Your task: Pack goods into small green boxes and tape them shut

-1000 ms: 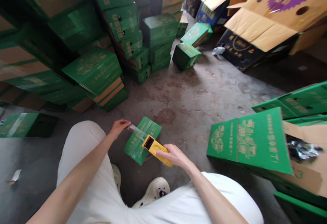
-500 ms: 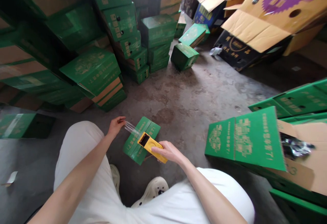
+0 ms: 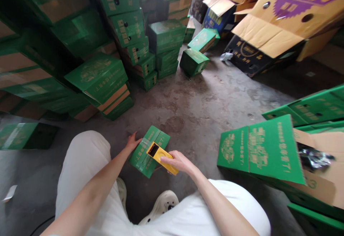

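Observation:
A small green carton (image 3: 143, 159) with pale printed characters lies on the floor between my feet. My right hand (image 3: 176, 162) grips a yellow tape dispenser (image 3: 159, 152) over the carton's top, its dark front end towards the left. Clear tape (image 3: 146, 142) runs from the dispenser's front across the carton top to its left edge. At that edge is my left hand (image 3: 132, 142), fingers spread, the fingertips against the carton's side. Part of the carton is hidden under the dispenser and right hand.
Stacked green cartons (image 3: 96, 78) stand ahead on the left. To my right is an open green carton (image 3: 259, 150) with shiny dark plastic inside. Large printed boxes (image 3: 271, 31) stand at the far right. A lone green carton (image 3: 194, 62) sits ahead on the concrete floor (image 3: 204, 110).
My left hand has moved right and down from the stretched tape strip to the carton's left edge, and its fingers have spread. The tape now lies on the carton. The right hand stays nearly still.

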A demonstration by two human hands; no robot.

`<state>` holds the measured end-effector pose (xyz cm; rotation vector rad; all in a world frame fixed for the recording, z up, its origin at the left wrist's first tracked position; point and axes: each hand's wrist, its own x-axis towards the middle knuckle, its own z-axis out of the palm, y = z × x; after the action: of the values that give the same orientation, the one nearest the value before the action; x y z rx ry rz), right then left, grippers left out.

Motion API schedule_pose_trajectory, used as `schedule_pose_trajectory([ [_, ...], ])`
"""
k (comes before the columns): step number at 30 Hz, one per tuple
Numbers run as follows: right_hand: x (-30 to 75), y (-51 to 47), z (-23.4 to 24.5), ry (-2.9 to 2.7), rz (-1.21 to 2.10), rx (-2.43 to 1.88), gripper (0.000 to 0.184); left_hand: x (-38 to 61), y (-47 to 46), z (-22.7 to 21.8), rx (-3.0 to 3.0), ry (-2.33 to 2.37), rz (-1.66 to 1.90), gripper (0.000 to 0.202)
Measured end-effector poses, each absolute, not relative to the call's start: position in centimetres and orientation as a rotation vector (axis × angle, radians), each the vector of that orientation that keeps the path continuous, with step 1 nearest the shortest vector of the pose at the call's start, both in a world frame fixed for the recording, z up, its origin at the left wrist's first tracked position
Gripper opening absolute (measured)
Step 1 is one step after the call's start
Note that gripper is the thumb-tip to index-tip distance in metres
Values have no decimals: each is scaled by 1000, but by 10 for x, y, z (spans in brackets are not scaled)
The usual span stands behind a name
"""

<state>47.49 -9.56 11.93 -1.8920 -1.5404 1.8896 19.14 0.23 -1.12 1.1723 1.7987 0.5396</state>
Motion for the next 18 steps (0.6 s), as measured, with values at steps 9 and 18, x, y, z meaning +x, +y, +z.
schedule_pose_trajectory([
  [9, 475, -89, 113, -1534, 1963, -1808, 44, 216, -19, 4, 1453, 1451, 403, 57],
  [18, 527, -131, 137, -1544, 1909, -2004, 51, 215, -15, 7, 1360, 1485, 342, 63],
])
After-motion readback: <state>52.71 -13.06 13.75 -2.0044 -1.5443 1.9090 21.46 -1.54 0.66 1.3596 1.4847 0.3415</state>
